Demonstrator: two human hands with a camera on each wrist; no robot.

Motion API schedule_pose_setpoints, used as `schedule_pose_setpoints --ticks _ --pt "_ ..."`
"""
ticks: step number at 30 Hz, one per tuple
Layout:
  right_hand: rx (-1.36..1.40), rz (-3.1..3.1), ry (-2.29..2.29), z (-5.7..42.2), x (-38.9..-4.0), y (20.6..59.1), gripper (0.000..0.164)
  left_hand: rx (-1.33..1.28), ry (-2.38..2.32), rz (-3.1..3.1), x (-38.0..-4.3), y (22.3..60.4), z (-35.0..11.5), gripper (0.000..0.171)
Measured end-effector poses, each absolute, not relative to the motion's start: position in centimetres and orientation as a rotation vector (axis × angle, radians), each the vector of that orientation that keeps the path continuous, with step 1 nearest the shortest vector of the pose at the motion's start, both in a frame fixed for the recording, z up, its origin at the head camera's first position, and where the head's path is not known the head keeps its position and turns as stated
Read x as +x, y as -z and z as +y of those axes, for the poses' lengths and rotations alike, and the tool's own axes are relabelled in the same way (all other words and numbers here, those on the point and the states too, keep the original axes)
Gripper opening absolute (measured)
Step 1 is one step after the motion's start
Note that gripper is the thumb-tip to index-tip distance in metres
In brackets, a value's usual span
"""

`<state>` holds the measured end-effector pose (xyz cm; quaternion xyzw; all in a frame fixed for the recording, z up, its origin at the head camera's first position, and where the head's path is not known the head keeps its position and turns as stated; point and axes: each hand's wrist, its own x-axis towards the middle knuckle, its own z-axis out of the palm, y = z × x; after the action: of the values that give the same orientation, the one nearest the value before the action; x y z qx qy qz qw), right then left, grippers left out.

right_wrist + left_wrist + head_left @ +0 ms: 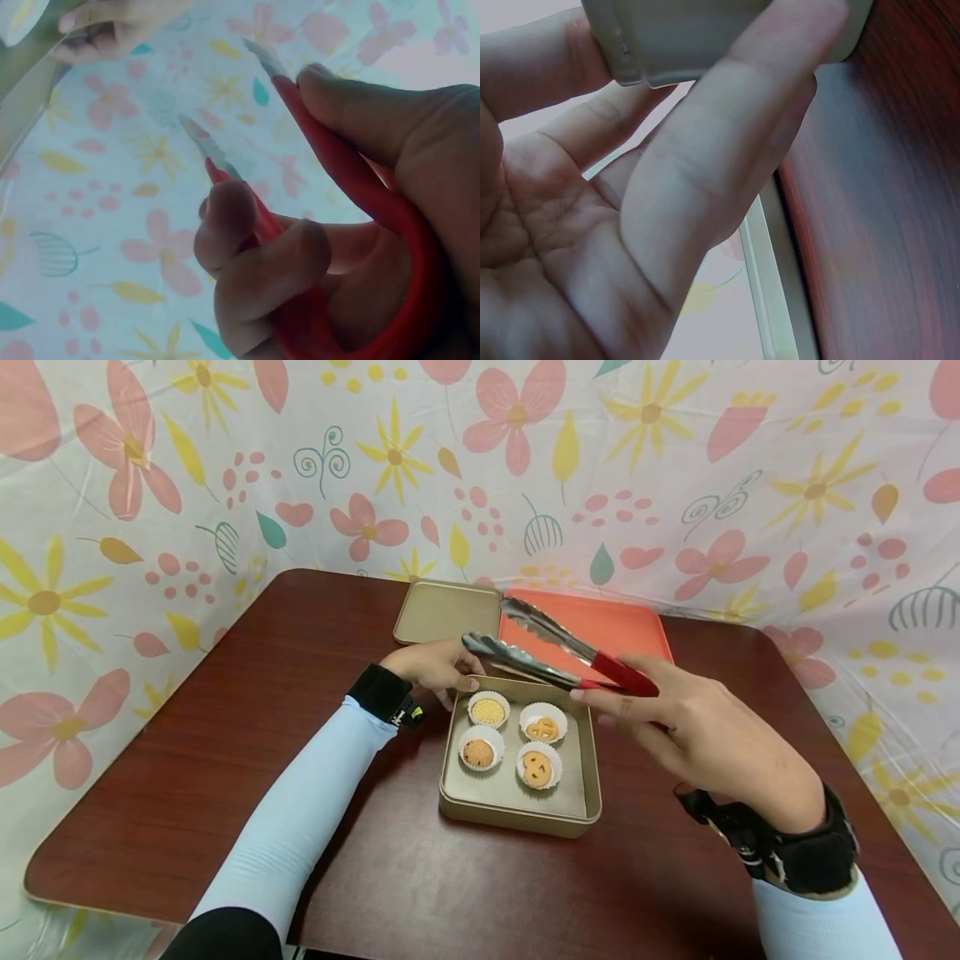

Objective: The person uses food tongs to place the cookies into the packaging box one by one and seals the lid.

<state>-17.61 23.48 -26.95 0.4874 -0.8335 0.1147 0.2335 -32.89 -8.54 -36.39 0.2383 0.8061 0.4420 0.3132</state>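
A gold square tin [517,821] stands on the table, holding several white paper cups with small cookies. At the back left is a pale yellow cookie [488,712]; in front of it lies a round brown-speckled cookie [478,753]. On the right are two pretzel-shaped cookies, one behind [542,727] and one nearer [537,768]. My left hand [431,667] grips the tin's far left corner, thumb and fingers on its wall. In my right hand [712,735] are metal tongs with red handles [630,677], tips spread with nothing between them, above the tin's far edge.
Behind the tin lie a gold lid [450,610] and, beside it, a flat orange-red tray [592,618]. The dark brown table [247,727] has rounded corners, and a floral sheet [517,485] hangs along its back and sides.
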Motion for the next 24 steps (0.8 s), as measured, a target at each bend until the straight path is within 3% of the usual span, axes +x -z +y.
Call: schedule_pose_setpoints --ticks 4,8,24 --pt "1.275 -2.286 -0.307 23.9 -18.1 26.7 0.035 0.656 -1.127 2.145 -32.9 36.3 -8.6 0.024" --pt "1.202 -2.318 -0.317 24.3 -18.5 26.3 0.055 0.675 -1.112 2.158 -32.9 36.3 -8.6 0.024" --pt "1.089 -2.320 -0.371 24.7 -22.3 26.3 0.050 0.670 -1.129 2.148 -32.9 36.5 -8.4 0.023"
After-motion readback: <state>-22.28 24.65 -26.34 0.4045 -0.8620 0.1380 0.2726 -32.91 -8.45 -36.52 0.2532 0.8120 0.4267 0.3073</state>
